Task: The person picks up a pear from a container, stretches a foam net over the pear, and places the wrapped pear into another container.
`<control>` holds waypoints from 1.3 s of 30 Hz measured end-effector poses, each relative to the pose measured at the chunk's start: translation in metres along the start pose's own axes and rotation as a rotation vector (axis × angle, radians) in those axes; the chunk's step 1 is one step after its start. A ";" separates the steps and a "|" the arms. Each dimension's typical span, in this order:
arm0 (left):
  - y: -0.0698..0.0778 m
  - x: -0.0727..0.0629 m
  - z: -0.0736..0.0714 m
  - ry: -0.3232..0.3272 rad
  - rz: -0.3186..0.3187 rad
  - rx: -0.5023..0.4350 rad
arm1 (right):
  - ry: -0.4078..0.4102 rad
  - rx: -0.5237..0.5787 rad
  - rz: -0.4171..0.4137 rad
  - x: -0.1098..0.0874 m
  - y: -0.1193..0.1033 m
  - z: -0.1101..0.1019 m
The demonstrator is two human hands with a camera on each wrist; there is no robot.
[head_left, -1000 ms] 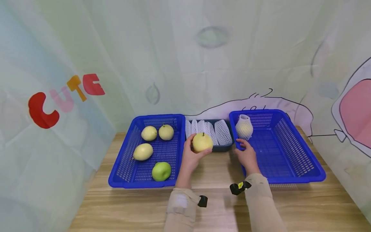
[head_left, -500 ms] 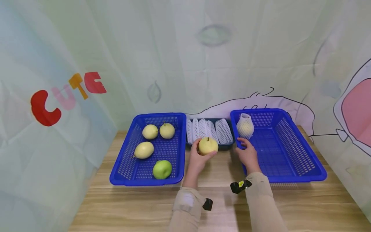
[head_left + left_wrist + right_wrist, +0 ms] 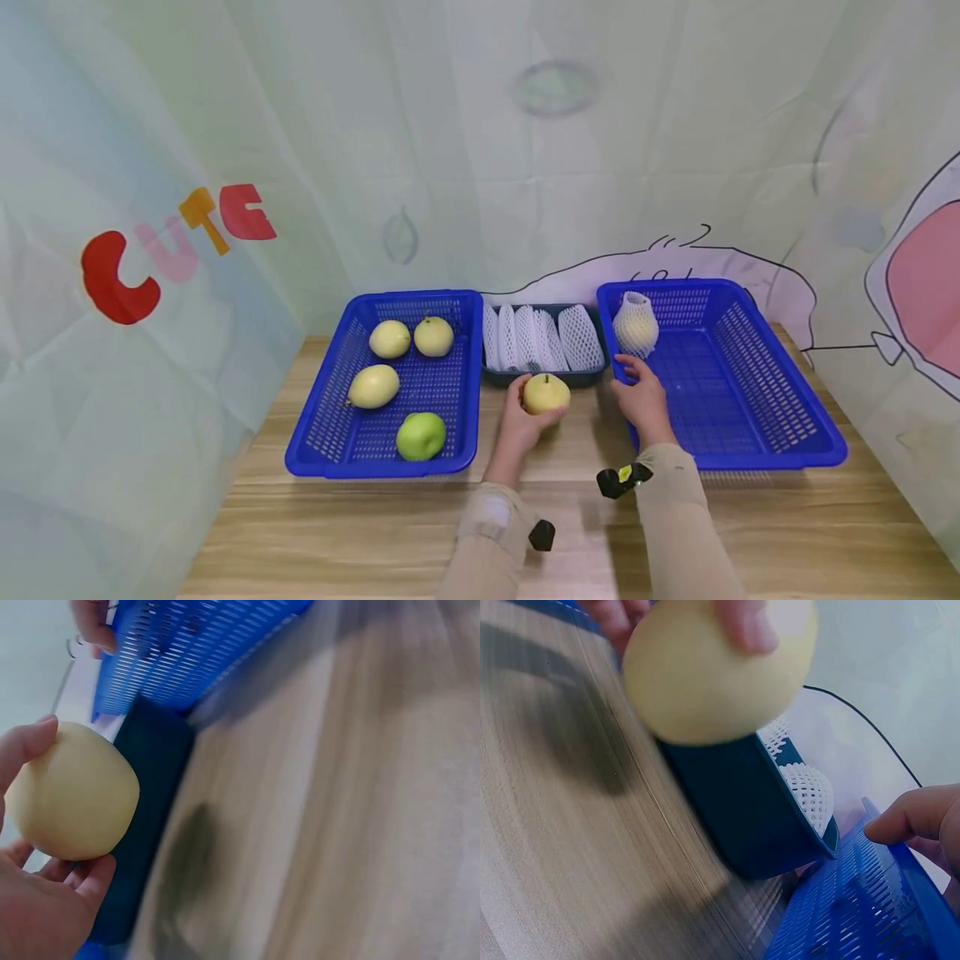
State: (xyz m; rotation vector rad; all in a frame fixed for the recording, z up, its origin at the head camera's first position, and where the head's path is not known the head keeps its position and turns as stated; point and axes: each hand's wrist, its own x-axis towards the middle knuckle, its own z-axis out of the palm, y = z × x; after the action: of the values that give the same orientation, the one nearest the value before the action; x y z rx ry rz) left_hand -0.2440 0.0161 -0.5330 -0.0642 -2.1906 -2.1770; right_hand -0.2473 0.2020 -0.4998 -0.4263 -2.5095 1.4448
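Observation:
A round yellow pear (image 3: pixel 546 394), stem up, is held by my left hand (image 3: pixel 520 423) over the wooden table, just in front of the dark tray. In the left wrist view, the thumb lies on one side of the pear (image 3: pixel 79 793) and curled fingers on the other. My right hand (image 3: pixel 642 400) rests at the left rim of the right blue basket (image 3: pixel 780 461), its fingers loosely bent. Its thumb (image 3: pixel 900 817) overlaps that rim in the right wrist view. Inside that basket, near the hand, stands a pear in a white foam net (image 3: pixel 636 327).
The dark tray (image 3: pixel 577 380) between the baskets carries several white foam net sleeves (image 3: pixel 581 337). In the left blue basket (image 3: pixel 382 471) lie several pale pears (image 3: pixel 373 387) and a green apple (image 3: pixel 421 437). A printed curtain (image 3: pixel 450 150) hangs close behind.
My left hand has carried the pear rightward and toward the body, from in front of the foam sleeves to below the tray's front edge. The right hand has stayed at the basket rim.

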 end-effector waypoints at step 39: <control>-0.013 -0.011 0.000 -0.061 -0.039 0.383 | -0.018 0.033 0.033 -0.003 -0.004 -0.002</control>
State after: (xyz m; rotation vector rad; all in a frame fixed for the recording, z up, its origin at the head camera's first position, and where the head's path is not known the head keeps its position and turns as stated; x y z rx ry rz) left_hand -0.2333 0.0166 -0.5462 -0.0727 -2.6196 -1.7530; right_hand -0.2443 0.2004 -0.4951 -0.4529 -2.4995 1.5065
